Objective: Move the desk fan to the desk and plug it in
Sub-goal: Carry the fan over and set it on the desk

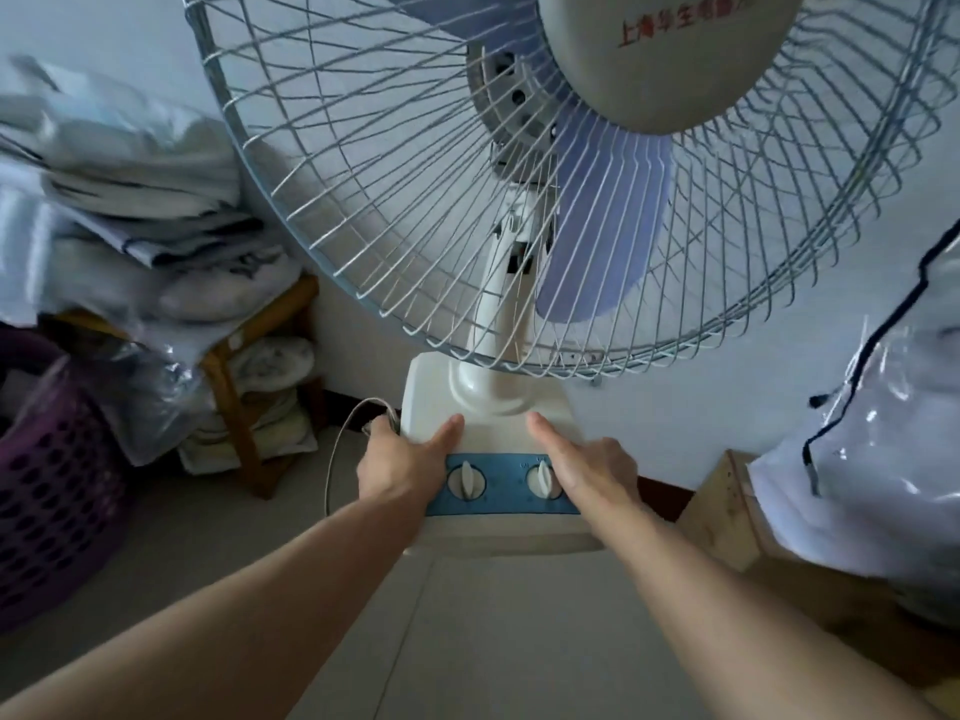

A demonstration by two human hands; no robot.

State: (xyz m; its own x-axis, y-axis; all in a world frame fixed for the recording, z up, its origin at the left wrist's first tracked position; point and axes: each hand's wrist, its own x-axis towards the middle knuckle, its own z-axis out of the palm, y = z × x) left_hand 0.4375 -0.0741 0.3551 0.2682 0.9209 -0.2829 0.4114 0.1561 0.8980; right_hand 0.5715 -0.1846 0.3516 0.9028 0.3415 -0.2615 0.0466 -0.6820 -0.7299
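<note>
Nearest the camera, two bare forearms reach forward over a pale tiled floor (pixel 467 641). The left hand (pixel 400 467) grips the left edge of the fan base (pixel 488 407): its thumb lies straight along the top of the base, its fingers curl round the side and under, and they also seem to pinch the grey cord (pixel 343 433) that loops down beside the wrist. The right hand (pixel 587 465) grips the right edge the same way, thumb flat on top, the other fingers hidden behind the base.

Between the two hands sits a blue control panel (pixel 506 485) with two white knobs. The desk fan (pixel 571 200) is held up in front of the person, above the floor, its cream neck rising from the base to a wide wire cage with pale blue blades and a cream hub bearing red lettering.

Farther off on the left stand a purple laundry basket (pixel 47 485) and a wooden shelf (pixel 249 376) stacked with folded bedding (pixel 119 200). On the right, a clear plastic bag (pixel 872 433) rests on a wooden box (pixel 727 517). A white wall (pixel 130 33) stands behind everything.
</note>
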